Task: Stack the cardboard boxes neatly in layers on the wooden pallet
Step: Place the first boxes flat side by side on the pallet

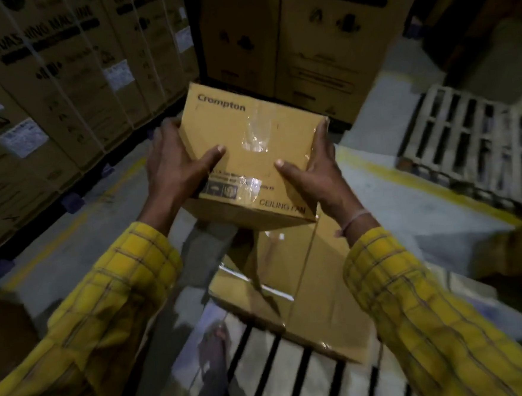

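Typically, with the left hand (175, 166) and right hand (313, 172) clasping the ceiling-fan box (250, 155) between their fingers, lower it level, edges squared, onto the box (303, 287) beneath the fingers on the pallet (297, 377).

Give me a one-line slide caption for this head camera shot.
Both hands, left and right, hold a Crompton ceiling fan box above a box on the slatted pallet.

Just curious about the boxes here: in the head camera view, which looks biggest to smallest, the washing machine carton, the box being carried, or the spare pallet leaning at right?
1. Washing machine carton
2. Spare pallet
3. Carried box, though it looms large near the camera
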`<state>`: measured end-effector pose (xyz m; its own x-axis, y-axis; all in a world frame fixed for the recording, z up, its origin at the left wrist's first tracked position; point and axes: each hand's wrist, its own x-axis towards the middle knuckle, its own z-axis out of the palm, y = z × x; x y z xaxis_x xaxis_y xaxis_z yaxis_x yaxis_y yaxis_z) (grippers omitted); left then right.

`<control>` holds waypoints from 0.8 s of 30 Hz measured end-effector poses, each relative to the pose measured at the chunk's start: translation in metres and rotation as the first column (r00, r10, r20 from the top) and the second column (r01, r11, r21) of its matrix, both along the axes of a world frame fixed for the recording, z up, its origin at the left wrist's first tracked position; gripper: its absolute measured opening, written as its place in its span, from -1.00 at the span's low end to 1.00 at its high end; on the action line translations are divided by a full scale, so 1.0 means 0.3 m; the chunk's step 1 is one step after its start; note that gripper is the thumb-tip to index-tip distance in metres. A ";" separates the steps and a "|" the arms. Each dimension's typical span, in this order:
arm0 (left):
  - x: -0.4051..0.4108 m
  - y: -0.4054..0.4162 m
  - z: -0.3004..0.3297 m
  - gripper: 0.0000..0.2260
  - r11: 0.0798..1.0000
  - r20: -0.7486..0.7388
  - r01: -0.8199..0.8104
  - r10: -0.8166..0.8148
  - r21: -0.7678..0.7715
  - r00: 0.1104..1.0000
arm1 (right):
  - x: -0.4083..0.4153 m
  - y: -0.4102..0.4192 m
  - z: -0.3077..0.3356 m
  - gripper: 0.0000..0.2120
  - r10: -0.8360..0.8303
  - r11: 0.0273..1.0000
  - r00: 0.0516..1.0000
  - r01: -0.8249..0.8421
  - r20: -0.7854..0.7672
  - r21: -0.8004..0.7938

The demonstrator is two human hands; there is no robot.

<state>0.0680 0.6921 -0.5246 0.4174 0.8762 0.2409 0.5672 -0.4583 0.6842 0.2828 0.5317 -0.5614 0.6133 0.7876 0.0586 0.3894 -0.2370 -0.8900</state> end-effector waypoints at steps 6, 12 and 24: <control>0.168 -0.421 -0.040 -0.21 0.979 -0.004 0.130 -0.133 -0.154 0.991 | 0.108 -0.515 0.062 0.18 -0.089 0.989 0.995 0.083 -0.050 -0.119; 0.278 -0.615 -0.200 -0.28 0.960 0.007 0.236 -0.238 -0.147 0.971 | 0.169 -0.771 -0.107 0.20 -0.220 0.966 0.975 0.212 -0.038 -0.151; 0.211 -0.598 -0.229 -0.38 0.632 0.154 0.322 -0.306 -0.705 0.939 | 0.159 -0.920 -0.195 -0.22 -0.321 0.905 0.525 0.415 -0.788 -0.092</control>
